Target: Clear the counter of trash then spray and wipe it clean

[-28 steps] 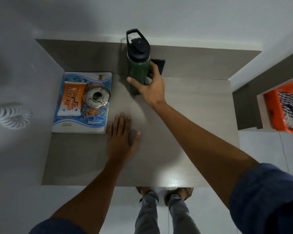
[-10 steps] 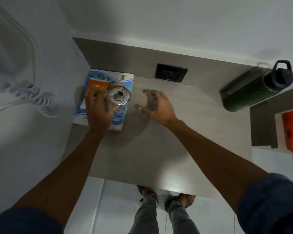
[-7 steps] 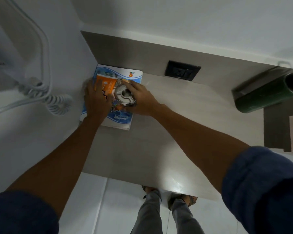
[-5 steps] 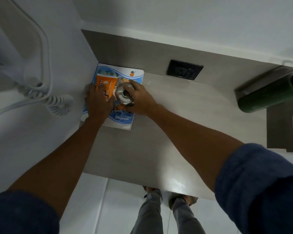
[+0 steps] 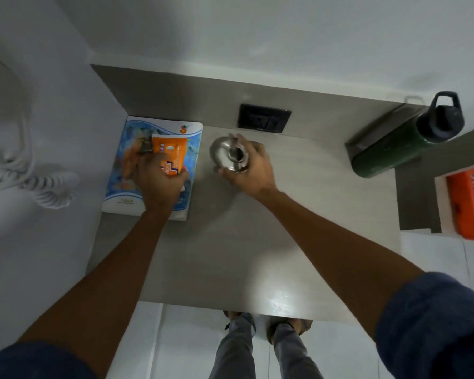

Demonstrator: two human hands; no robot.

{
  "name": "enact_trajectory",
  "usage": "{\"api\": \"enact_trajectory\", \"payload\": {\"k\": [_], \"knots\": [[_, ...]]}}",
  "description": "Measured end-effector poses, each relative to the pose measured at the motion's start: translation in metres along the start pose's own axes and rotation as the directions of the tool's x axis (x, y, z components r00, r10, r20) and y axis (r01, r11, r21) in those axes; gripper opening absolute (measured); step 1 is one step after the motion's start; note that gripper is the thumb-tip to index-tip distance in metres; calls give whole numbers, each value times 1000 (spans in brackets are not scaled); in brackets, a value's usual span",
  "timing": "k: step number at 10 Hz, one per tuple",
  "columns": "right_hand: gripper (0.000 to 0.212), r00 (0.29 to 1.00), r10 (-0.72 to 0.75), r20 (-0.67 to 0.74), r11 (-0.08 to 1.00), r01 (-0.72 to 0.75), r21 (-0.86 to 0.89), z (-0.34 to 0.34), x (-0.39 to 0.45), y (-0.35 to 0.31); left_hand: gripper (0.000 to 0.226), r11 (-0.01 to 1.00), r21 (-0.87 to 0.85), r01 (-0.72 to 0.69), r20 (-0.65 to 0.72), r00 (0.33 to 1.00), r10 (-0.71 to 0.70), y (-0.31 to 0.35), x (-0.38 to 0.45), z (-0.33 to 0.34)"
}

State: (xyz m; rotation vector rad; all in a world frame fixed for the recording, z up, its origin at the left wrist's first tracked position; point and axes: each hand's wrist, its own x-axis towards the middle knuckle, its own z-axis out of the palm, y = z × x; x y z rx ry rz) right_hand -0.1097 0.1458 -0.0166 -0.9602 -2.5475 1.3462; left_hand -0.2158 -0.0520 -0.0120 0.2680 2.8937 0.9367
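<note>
The pale counter [image 5: 230,255] runs under both my arms, ending at a grey backsplash with a dark wall socket [image 5: 263,117]. A blue-and-white printed book [image 5: 121,192] lies in the counter's far left corner. At the far right a green bottle [image 5: 394,143] with a dark looped cap stands on the counter's right end, and an orange basket [image 5: 465,203] sits lower beyond that. My left hand [image 5: 159,181] rests on the book, fingers curled closed around an orange packet [image 5: 170,154] that lies on the cover. My right hand [image 5: 249,168] holds a small round metal dish [image 5: 225,154] just right of the book, fingers wrapped over its rim; whether it touches the counter I cannot tell.
</note>
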Motion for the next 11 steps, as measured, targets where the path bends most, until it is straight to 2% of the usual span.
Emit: {"api": "enact_trajectory", "payload": {"k": [1,3,4,7,9,11], "knots": [[104,992,95,-80,995,-98,-35,-40,-6,36,52,1000,-17,-4,64,998,5,30,-15,19],[110,980,136,-148,987,-148,-68,-95,-13,85,69,993,73,-96,208,975,79,82,-37,47],[117,973,160,-165,982,-174,-71,-105,-11,96,69,986,121,-118,262,961,83,98,-44,56],[129,965,138,-221,985,-158,-75,-99,4,111,75,977,170,-131,301,951,75,118,-38,78],[121,966,115,-230,988,-135,-73,-93,2,117,91,971,195,-137,263,961,83,105,-34,80],[124,959,93,-267,994,-104,-30,-92,-9,96,97,943,249,-221,221,961,167,94,-34,62]]}}
